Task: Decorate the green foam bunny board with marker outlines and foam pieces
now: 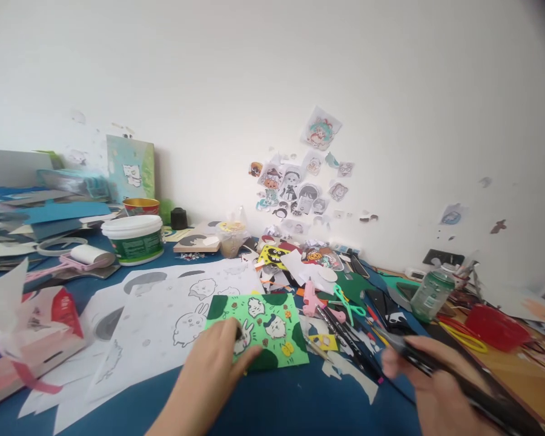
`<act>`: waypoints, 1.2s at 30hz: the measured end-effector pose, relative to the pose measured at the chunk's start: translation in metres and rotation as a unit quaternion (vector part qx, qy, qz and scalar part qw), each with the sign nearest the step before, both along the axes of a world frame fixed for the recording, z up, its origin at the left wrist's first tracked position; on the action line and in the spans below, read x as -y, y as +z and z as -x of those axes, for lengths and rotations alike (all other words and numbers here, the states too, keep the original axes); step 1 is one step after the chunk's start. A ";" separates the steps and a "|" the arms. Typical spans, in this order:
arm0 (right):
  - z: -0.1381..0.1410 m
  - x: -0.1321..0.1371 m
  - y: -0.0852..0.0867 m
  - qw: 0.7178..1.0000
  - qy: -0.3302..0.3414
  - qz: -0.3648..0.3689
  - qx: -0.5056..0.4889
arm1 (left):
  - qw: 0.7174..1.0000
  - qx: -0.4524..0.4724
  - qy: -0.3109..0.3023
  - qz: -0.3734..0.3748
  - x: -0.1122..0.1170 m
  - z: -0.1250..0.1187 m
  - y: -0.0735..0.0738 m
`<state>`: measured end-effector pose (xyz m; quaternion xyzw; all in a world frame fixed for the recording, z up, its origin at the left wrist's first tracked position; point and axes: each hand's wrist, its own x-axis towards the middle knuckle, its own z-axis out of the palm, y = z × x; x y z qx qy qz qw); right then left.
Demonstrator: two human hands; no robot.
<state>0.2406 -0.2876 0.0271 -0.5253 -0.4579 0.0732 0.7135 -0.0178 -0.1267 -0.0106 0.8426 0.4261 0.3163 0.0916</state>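
Observation:
My left hand lies on the near left corner of a green card with white cartoon animals glued on it, fingers stretched over its edge. To the right, my right hand is closed around a long black marker, its tip pointing left and up. Between the two hands lies a pile of dark pens and markers. The card rests on a blue table cover, beside white sheets printed with rabbit outlines.
A pink glue gun and green-handled scissors lie behind the card. A white tub stands at back left, a green bottle and red tray at right. Stickers cover the wall. A red-and-white carton sits at the left.

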 end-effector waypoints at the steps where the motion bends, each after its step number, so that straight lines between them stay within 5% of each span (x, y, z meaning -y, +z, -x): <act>1: 0.006 -0.012 0.001 1.000 -0.004 0.003 -0.004 | 0.999 -0.027 0.029 -0.028 -0.013 0.004 -0.005; 3: 0.016 -0.036 0.001 0.999 0.009 0.035 -0.009 | 0.996 -0.052 0.058 -0.053 -0.034 0.010 -0.021; 7: 0.024 -0.073 -0.001 0.989 0.101 0.107 -0.031 | 0.999 0.016 -0.011 -0.045 -0.047 0.019 -0.053; 10: 0.021 -0.092 -0.003 0.980 0.139 0.145 -0.004 | 0.994 0.086 -0.061 -0.001 -0.043 0.022 -0.058; 13: 0.017 -0.108 -0.008 0.971 0.141 0.191 0.036 | 0.988 0.139 -0.048 0.053 -0.039 0.025 -0.050; 17: 0.019 -0.121 -0.017 0.945 0.055 0.255 0.195 | 0.949 0.269 0.003 0.165 -0.041 0.026 -0.037; 21: 0.026 -0.126 -0.029 0.878 -0.042 0.309 0.364 | 0.901 0.354 0.041 0.246 -0.035 0.022 -0.031; 26: 0.024 -0.128 -0.041 0.811 -0.137 0.339 0.456 | 0.930 0.269 0.024 0.248 -0.022 0.015 -0.035; 30: 0.021 -0.129 -0.040 0.826 -0.115 0.340 0.434 | 0.942 0.248 0.018 0.223 -0.024 0.016 -0.042; 34: 0.026 -0.120 -0.032 0.893 -0.049 0.299 0.334 | 0.893 0.365 0.010 0.264 -0.030 0.023 -0.039; 36: 0.029 -0.113 -0.032 0.925 0.000 0.272 0.267 | 0.891 0.371 0.027 0.260 -0.033 0.029 -0.036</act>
